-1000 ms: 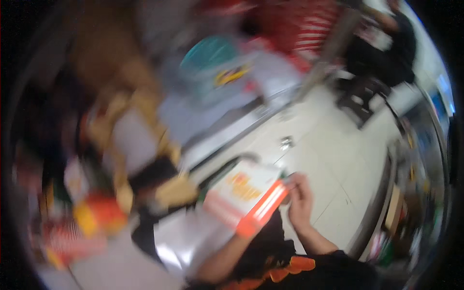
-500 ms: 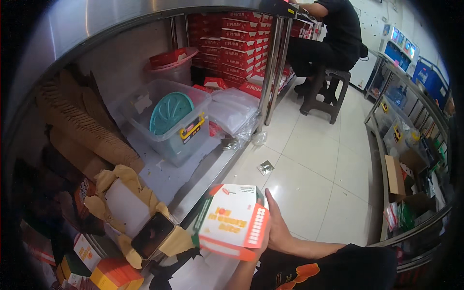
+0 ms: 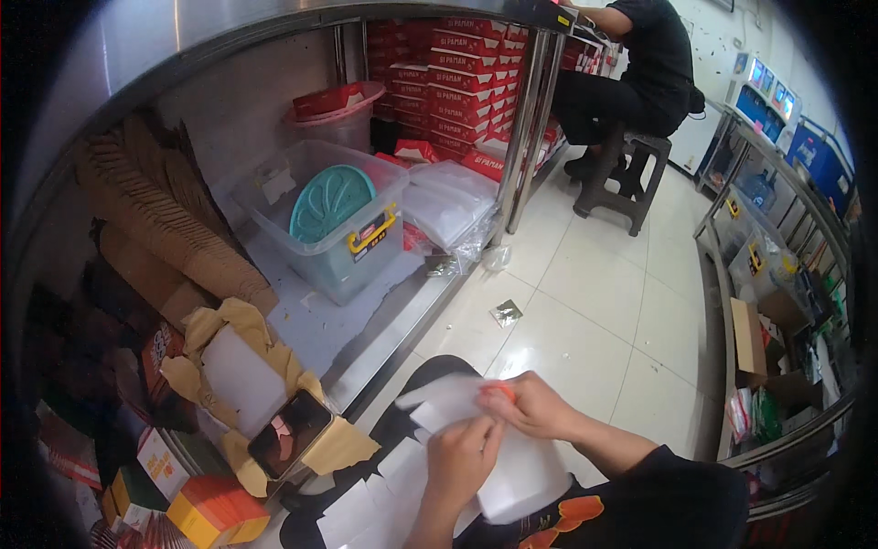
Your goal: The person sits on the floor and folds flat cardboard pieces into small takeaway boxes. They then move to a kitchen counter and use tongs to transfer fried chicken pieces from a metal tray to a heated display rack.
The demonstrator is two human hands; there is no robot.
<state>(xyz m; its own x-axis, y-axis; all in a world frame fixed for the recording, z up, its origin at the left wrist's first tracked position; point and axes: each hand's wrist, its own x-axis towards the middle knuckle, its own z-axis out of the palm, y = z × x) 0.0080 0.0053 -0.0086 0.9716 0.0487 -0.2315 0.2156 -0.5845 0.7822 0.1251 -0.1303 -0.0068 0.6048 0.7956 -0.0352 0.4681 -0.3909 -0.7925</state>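
On my lap is a paper carton (image 3: 523, 485), its plain white side toward me and a bit of orange showing at one edge. My right hand (image 3: 541, 408) grips it at that orange edge, fingers closed. Just beside, my left hand (image 3: 460, 457) is closed in a pinch at the same carton, fingertips close to those of the right. The carton's far flap is blurred. More white card blanks (image 3: 375, 514) lie under and left of my left forearm.
At left, a phone (image 3: 291, 434) rests on an opened brown-paper pack of white sheets (image 3: 242, 380). Printed boxes (image 3: 217, 512) sit below it. A clear bin (image 3: 338, 265) and red boxes (image 3: 462, 82) fill the under-table shelf. Someone sits on a stool (image 3: 631, 183); a rack (image 3: 732, 366) stands right.
The printed orange-and-white box held up between my hands no longer shows; a carton with its white side up is in them, lower. Both hands have come together over my lap.
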